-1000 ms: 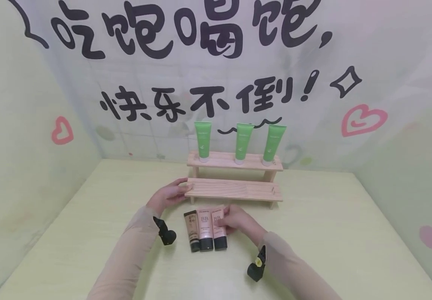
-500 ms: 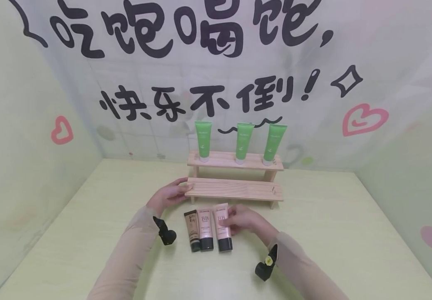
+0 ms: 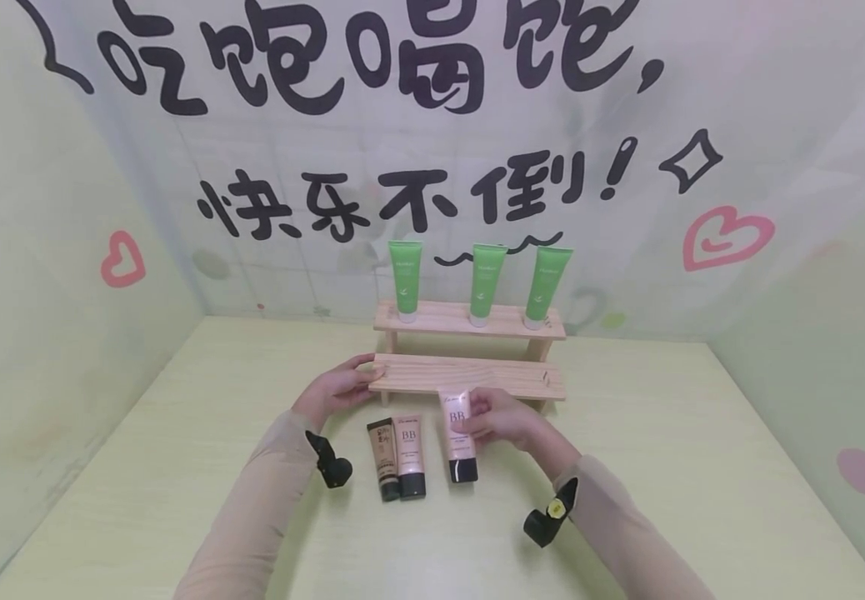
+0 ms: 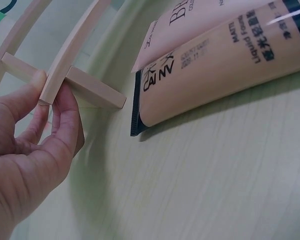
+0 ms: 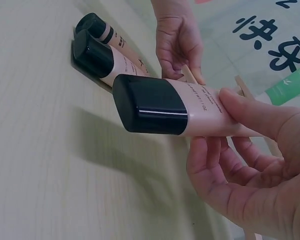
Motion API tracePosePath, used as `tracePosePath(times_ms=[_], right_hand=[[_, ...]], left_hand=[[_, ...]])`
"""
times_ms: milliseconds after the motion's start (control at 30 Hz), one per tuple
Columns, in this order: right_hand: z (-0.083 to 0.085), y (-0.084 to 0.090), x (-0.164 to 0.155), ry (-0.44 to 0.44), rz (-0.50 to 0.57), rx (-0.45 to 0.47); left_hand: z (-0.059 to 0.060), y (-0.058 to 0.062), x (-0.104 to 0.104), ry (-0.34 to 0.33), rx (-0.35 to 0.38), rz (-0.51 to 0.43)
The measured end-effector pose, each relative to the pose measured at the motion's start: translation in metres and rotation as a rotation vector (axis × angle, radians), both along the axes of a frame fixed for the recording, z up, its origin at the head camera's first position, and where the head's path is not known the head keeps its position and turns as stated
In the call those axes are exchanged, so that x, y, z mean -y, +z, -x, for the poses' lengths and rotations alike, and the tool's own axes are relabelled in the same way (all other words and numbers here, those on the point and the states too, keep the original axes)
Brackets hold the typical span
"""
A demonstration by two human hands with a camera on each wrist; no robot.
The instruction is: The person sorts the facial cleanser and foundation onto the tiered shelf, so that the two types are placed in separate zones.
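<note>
We've moved our pink plastic tube [image 3: 458, 447] toward one o'clock.
Right hand [image 3: 503, 417] pinches it, black cap [image 3: 463, 471] at six, tiered wooden stand [image 3: 470, 369] at twelve; left hand [image 3: 337, 390] grips the stand.

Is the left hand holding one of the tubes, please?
No, the left hand grips the end of the lower wooden shelf.

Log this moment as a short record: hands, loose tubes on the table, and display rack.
Left hand: grips the left end of the lower shelf
Right hand: holds a pink BB tube off the table, black cap toward the wearer
Loose on table: second pink tube and brown tube, lying side by side
Upper shelf: three green tubes, standing on white caps
</note>
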State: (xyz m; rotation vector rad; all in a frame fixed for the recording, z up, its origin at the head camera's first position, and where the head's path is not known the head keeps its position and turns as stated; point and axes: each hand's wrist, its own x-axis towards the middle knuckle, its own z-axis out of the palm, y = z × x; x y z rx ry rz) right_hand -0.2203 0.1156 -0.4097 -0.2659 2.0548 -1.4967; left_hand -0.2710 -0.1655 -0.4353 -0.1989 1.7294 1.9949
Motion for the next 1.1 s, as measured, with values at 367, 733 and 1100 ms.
tracePosePath(times_ms=[367, 733, 1100], right_hand=[[0.004, 0.011, -0.003, -0.058, 0.083, -0.013], [0.010, 0.021, -0.001, -0.080, 0.099, -0.073], [0.014, 0.031, 0.005, -0.089, 0.095, -0.078]], left_hand=[[-0.001, 0.002, 0.001, 0.011, 0.030, -0.035], [-0.001, 0.001, 0.001, 0.017, 0.029, -0.038], [-0.003, 0.003, 0.001, 0.008, 0.023, -0.052]])
